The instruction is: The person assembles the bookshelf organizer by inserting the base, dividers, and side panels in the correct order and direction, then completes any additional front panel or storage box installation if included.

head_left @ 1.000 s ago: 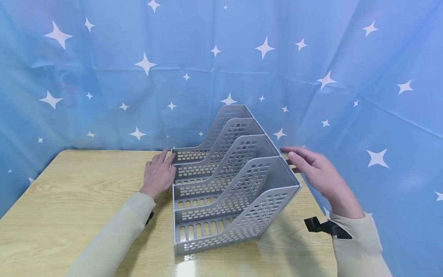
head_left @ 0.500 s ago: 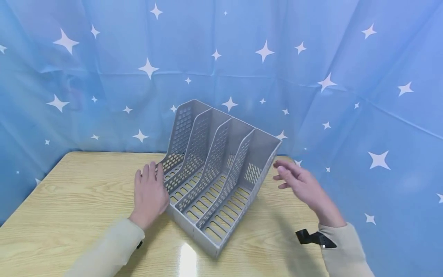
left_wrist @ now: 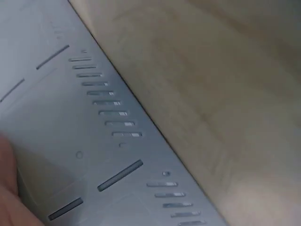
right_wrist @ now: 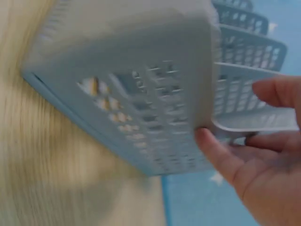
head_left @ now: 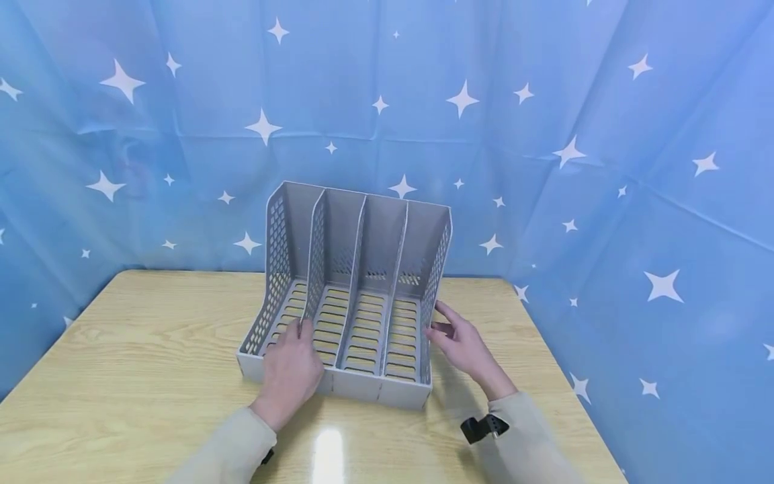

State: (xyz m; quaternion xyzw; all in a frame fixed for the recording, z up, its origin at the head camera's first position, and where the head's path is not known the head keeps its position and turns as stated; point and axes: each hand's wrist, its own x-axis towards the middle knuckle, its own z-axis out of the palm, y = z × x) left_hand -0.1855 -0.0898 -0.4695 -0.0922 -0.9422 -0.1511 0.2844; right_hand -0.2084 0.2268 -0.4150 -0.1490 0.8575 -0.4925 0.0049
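Note:
A grey plastic file holder [head_left: 357,386], with several compartments and perforated walls, stands on the wooden table. Its low front faces me, turned slightly. My left hand [head_left: 290,370] grips the low front wall left of centre, fingers over the rim. The left wrist view shows the slotted front panel [left_wrist: 56,117] close up, with part of the hand [left_wrist: 11,197] at the left edge. At the right side wall, my right hand [head_left: 462,346] holds the edge with thumb and fingers. In the right wrist view, one fingertip touches the outer perforated wall [right_wrist: 155,108].
The wooden table [head_left: 151,336] extends to both sides of the holder. A blue curtain [head_left: 544,202] with white stars hangs behind it and down the right. Dark straps [head_left: 484,428] sit at the sleeves.
The file holder has rotated, its low front swinging from the left to face me. My left hand has shifted to the front wall; my right has moved left onto the side wall.

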